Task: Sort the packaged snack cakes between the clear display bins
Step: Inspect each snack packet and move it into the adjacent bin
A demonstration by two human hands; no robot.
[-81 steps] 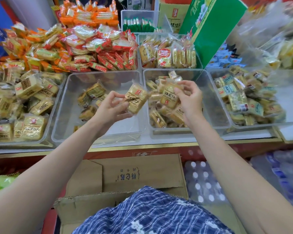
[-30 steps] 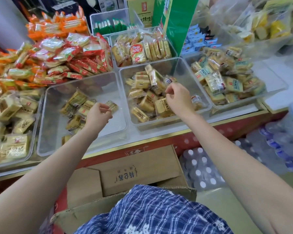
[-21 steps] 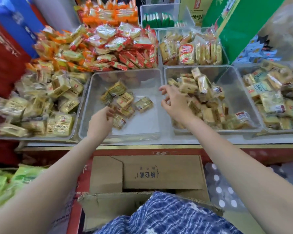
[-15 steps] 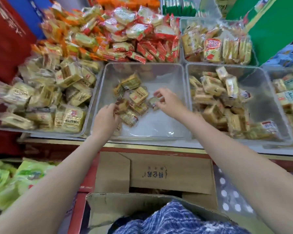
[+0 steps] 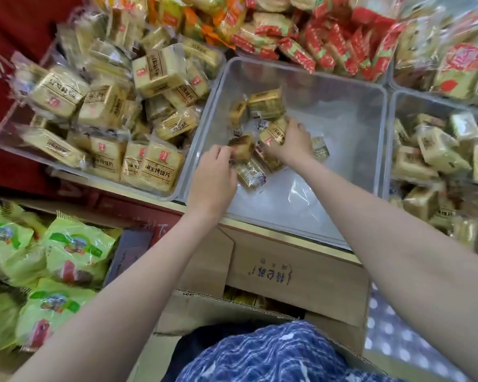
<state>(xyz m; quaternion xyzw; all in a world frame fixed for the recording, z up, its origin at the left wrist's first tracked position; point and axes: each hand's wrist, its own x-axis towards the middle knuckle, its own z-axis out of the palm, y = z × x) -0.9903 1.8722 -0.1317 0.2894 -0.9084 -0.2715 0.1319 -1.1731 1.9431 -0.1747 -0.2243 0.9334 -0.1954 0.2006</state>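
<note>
Snack cakes (image 5: 265, 104): small square yellow-gold cakes in clear wrappers with dark print; a loose handful clustered at the left-centre of the middle bin (image 5: 351, 128), tilted at mixed angles. Middle bin: clear plastic, rectangular, mostly bare floor. Right bin (image 5: 395, 106): clear, heaped with like cakes, adjoining.

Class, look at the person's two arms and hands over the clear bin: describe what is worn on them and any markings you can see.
Both forearms are bare to the bottom of the picture: no sleeves, gloves, watch or bracelet show. The left hand and right hand show no rings or markings; the fingers are partly hidden among the packets. The only clothing visible is blue-and-white checked fabric at the bottom.
</note>
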